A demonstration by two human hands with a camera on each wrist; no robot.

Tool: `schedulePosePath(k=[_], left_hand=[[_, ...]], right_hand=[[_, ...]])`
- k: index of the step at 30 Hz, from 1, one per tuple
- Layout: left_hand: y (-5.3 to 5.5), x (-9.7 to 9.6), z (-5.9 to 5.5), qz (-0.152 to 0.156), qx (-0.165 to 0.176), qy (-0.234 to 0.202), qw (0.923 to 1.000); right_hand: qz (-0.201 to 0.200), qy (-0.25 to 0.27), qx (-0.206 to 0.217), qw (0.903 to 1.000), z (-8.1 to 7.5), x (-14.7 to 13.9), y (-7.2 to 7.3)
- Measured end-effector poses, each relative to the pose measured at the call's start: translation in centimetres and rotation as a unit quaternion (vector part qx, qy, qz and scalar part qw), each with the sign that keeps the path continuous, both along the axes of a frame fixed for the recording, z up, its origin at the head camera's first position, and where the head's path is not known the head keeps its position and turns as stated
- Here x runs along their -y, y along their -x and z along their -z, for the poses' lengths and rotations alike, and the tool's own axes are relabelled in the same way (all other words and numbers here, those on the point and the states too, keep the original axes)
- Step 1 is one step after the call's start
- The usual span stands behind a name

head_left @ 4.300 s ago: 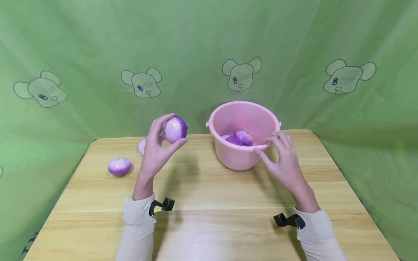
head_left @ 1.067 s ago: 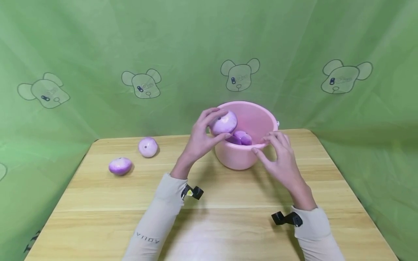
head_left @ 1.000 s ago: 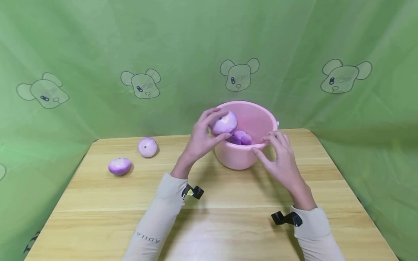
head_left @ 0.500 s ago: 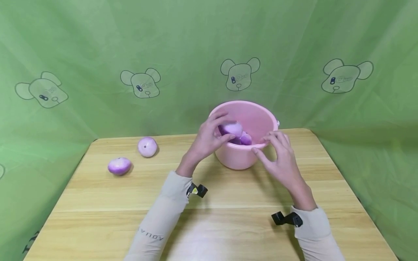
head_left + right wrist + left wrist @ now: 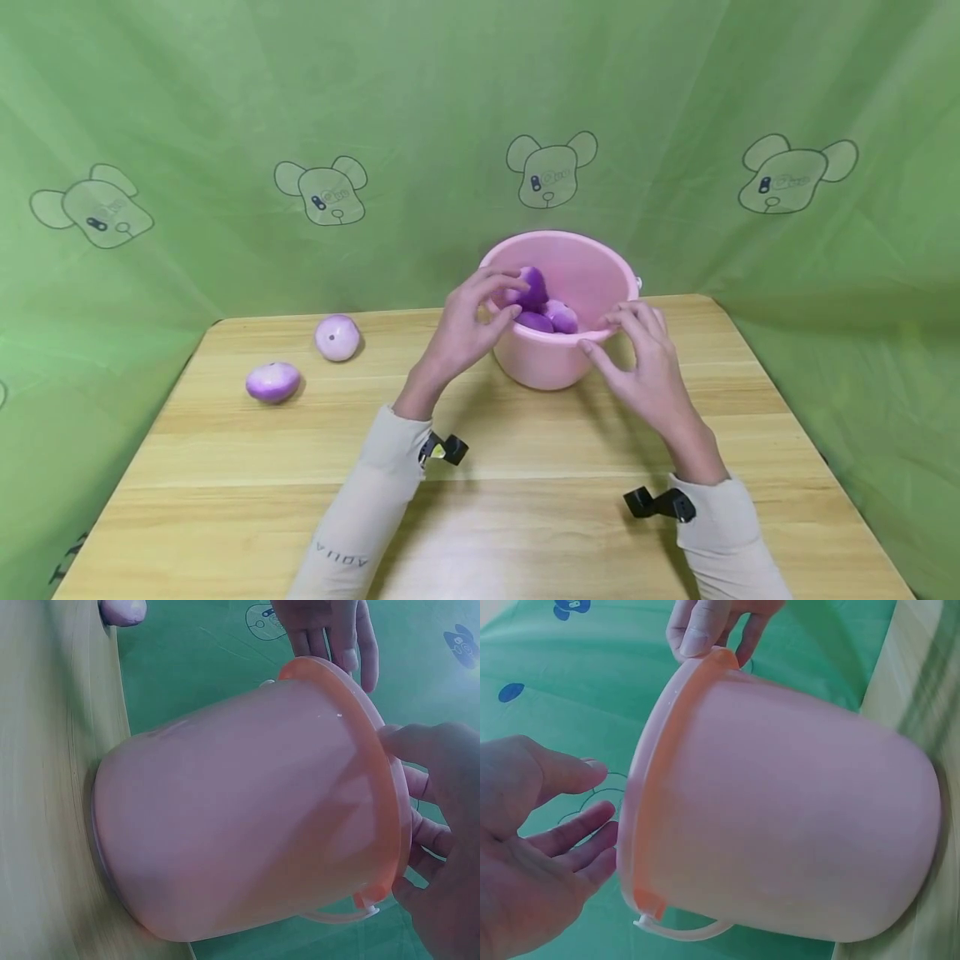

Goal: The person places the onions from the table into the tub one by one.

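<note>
A pink bucket stands upright on the table with several purple onions inside. My left hand is over its left rim, thumb and fingers spread apart. Just past those fingertips, inside the bucket, is another purple onion, partly hidden by them. In the left wrist view nothing shows between the thumb and fingers of my left hand. My right hand pinches the bucket's right front rim, thumb outside and fingers over the edge. The right wrist view shows my right hand at that rim too.
Two purple onions lie on the wooden table at the left: a pale round onion near the back edge and a flatter onion nearer me. A green printed curtain hangs behind and at both sides.
My left hand carried an onion from the left to the bucket, lowered it inside and let go, then drew back slightly. The right hand has kept its hold on the rim.
</note>
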State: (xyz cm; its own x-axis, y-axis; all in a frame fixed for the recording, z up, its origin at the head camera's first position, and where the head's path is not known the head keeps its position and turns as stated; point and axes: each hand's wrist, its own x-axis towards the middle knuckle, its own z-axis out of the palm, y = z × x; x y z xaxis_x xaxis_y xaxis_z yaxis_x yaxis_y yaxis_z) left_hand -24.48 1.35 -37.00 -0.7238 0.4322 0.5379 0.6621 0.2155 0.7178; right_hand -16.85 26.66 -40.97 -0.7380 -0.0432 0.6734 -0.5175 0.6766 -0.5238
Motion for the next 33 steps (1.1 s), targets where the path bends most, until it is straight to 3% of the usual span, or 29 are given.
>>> schedulePosePath(k=[13,21,33], left_hand=[[-0.7,2.4,0.5,-0.015,-0.037,-0.057,0.9976],[-1.1,4.8,0.6,-0.032,-0.058,-0.083,0.9943],[-1.5,7.7,0.5,-0.059,-0.057,-0.104,0.9912]], right_hand=[[0.000,0.000,-0.003,1.0000,0.1,-0.1,0.0],[-0.001,-0.004,-0.001,1.0000,0.2,0.1,0.0],[0.001,-0.005,-0.005,1.0000,0.1,0.2,0.1]])
